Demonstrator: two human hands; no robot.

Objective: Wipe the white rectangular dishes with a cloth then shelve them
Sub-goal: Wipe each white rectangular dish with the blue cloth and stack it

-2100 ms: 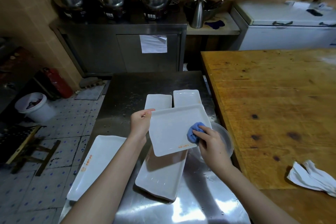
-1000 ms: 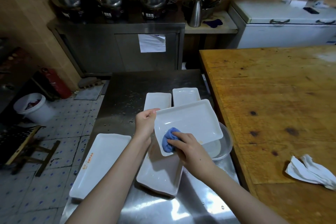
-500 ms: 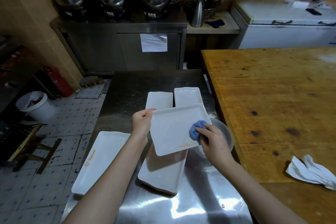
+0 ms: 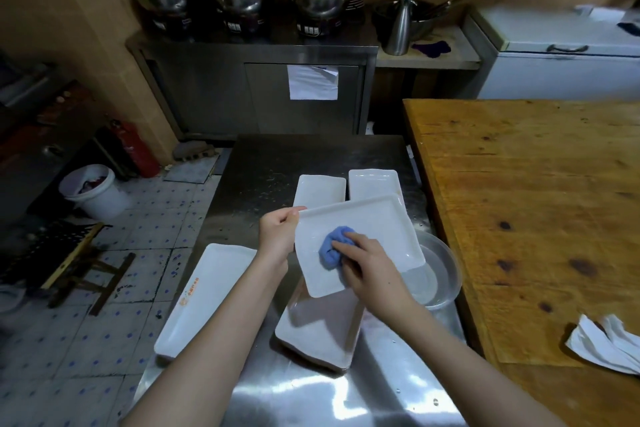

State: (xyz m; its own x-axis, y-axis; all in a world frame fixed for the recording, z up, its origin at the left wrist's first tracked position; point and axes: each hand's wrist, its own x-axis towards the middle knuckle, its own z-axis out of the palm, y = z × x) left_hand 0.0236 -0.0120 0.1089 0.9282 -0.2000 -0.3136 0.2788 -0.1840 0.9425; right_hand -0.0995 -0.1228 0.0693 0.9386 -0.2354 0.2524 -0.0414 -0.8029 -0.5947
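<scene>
Wood-plank table (image 4: 536, 201) fills the right side. A crumpled white rag (image 4: 602, 343) lies near its front edge.

Stainless steel worktable (image 4: 304, 163) stands just beside the wood table's left edge. All the dishes are on it or over it.

Long white rectangular dish with orange print (image 4: 207, 298) lies flat at the worktable's left edge.

Stack of white rectangular dishes (image 4: 318, 333) sits mid-table on the near side. At least two rims show, but the count is unclear.

Held white rectangular dish (image 4: 374, 229) is in the air above that stack. It's tilted, inner face up, and its near corner overlaps the stack in view.

Clear round plastic basin (image 4: 443, 274) sits on the worktable to the right, partly hidden under the held dish's right corner.

Two small white rectangular dishes (image 4: 320, 191) lie side by side on the far side. Their near ends are hidden behind the held dish's far rim.

Left hand (image 4: 277, 236) grips the held dish at its left edge, thumb on top of the rim.

Right hand (image 4: 370, 267) has its fingers curled over the bunched blue cloth (image 4: 332, 246) and presses it onto the dish's inner face, left of centre.

Hands are close together, both on the same dish.
</scene>
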